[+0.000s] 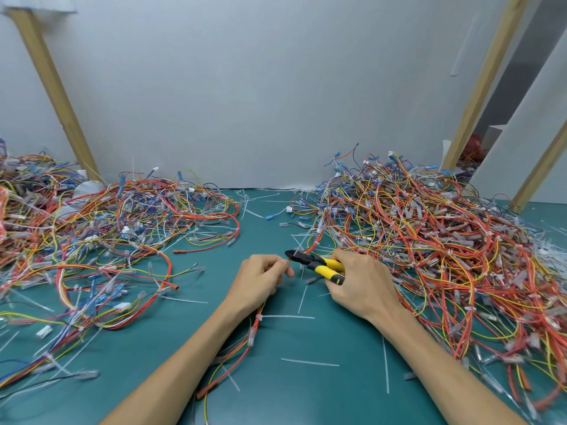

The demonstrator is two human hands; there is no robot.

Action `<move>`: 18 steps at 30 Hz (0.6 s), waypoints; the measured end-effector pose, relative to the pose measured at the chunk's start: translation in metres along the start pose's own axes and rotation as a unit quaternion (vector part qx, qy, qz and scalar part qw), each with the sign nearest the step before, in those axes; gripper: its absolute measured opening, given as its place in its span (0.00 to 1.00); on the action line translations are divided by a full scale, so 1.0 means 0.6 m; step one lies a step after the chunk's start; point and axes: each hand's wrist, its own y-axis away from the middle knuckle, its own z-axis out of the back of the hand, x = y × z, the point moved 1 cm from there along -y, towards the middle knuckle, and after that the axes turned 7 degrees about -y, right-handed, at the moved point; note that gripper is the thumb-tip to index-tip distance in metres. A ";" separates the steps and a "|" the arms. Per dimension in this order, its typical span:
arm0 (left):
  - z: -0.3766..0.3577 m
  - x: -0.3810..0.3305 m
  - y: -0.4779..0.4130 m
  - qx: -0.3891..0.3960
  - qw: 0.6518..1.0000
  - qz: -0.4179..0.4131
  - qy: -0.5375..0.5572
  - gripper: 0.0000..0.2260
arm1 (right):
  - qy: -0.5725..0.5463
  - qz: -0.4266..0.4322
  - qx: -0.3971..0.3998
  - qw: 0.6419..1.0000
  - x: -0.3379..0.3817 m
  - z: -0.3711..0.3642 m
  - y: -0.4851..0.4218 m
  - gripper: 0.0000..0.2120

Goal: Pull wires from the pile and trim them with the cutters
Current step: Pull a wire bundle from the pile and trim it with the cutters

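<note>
Left hand [260,277] pinches a wire [257,320] mid-frame, right hand [359,283] curled round cutters [313,262]; they'd best keep it taut, snip square.

I sat in a wiring workshop: heaps of wire harnesses [429,228] covered my green desk [267,228], cut zip ties [310,362] scattered between them.

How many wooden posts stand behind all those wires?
3 wooden posts: one behind the left pile, one behind the right pile, one at the far right edge. More may be hidden.
</note>
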 end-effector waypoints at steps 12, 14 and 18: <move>0.001 -0.005 0.003 -0.011 0.999 -0.003 -0.048 0.14 | 0.028 0.001 -0.003 1.000 0.003 -0.009 0.001 0.14; 0.001 -0.007 0.004 -0.010 0.999 -0.002 -0.049 0.14 | 0.027 0.017 -0.007 0.999 0.001 -0.007 0.002 0.13; 0.000 -0.008 0.005 -0.010 0.998 -0.003 -0.059 0.14 | 0.020 0.009 0.008 1.000 0.003 -0.007 0.001 0.13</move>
